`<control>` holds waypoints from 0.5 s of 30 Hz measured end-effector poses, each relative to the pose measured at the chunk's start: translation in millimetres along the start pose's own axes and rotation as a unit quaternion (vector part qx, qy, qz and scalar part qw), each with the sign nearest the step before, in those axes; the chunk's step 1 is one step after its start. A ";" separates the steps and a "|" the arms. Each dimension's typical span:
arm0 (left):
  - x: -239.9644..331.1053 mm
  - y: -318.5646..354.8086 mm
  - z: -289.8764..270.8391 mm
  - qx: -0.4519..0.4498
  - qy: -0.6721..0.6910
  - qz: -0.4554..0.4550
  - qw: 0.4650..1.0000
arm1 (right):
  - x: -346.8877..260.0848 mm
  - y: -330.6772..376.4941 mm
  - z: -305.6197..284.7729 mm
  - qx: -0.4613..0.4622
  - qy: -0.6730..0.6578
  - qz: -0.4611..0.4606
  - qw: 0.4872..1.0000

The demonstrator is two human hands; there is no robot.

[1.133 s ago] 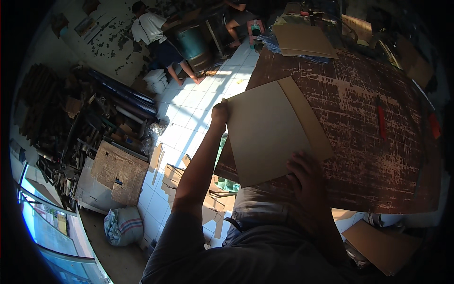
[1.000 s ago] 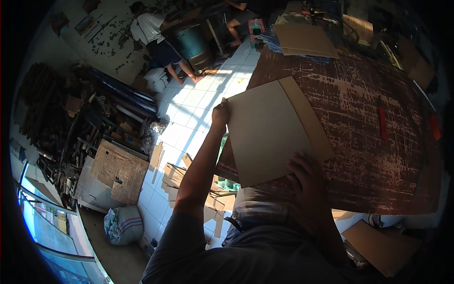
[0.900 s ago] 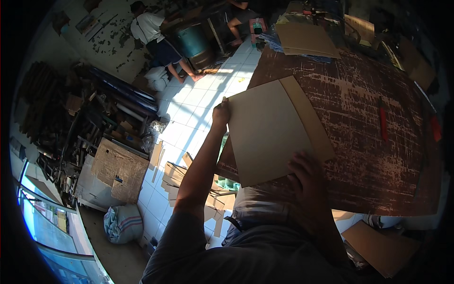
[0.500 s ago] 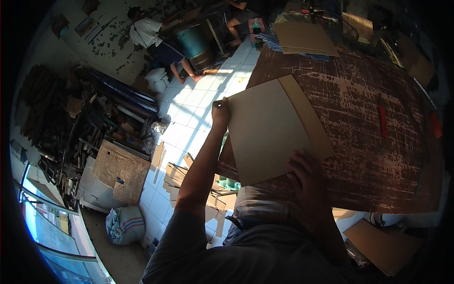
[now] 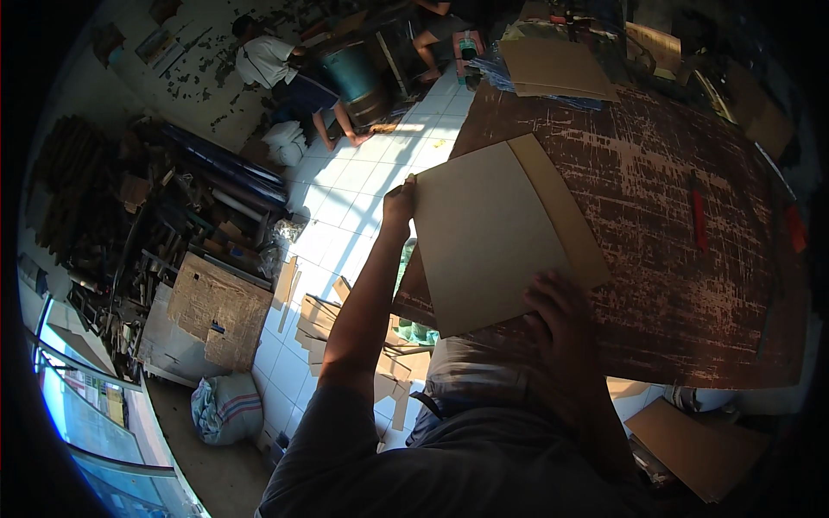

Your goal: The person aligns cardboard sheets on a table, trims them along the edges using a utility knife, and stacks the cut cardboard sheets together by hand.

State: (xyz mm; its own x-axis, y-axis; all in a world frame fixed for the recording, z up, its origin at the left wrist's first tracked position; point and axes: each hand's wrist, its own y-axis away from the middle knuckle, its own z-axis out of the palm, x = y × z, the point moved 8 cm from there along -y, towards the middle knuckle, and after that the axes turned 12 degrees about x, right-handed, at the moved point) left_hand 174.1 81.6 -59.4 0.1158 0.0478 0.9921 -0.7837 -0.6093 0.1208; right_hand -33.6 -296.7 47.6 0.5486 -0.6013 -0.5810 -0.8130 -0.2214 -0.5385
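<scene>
A greyish-tan cardboard sheet (image 5: 488,237) lies tilted over the left edge of a worn reddish-brown table (image 5: 665,224). A browner cardboard piece (image 5: 566,211) shows along its right side, partly beneath it. My left hand (image 5: 399,204) is closed on the sheet's upper left edge, past the table's side. On the lower right part of the sheet rests my right hand (image 5: 563,315), its fingers extended and slightly spread over the surface. The underside of the sheet is hidden.
A red tool (image 5: 699,220) lies on the table's right. Stacked cardboard (image 5: 557,69) sits at its far end. Cardboard scraps (image 5: 319,319) litter the tiled floor, beside a stuffed sack (image 5: 229,410) and piled wood. A person (image 5: 298,78) stands near a teal drum (image 5: 352,78).
My left hand has shifted very slightly left at the sheet's edge, its fingers turned a little. The sheet and my right hand are almost unmoved.
</scene>
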 end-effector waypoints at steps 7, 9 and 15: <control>11.4 1.1 2.6 0.042 0.024 0.046 0.998 | -2.1 -0.6 -2.0 0.003 0.007 0.005 1.000; 14.8 2.7 3.7 0.054 0.010 0.071 0.996 | -2.5 -1.1 -1.9 0.001 0.007 0.006 1.000; 17.4 1.5 3.5 0.064 -0.040 0.089 0.993 | -1.9 -0.7 -2.2 0.004 -0.003 0.008 1.000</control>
State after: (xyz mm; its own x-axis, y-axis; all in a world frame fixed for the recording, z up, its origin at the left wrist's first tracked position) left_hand 177.1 78.7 -42.1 0.0339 -0.1294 0.9910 -0.7125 -0.6985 -0.0668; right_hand -34.5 -297.1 50.4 0.5376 -0.5992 -0.5932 -0.8196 -0.2063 -0.5345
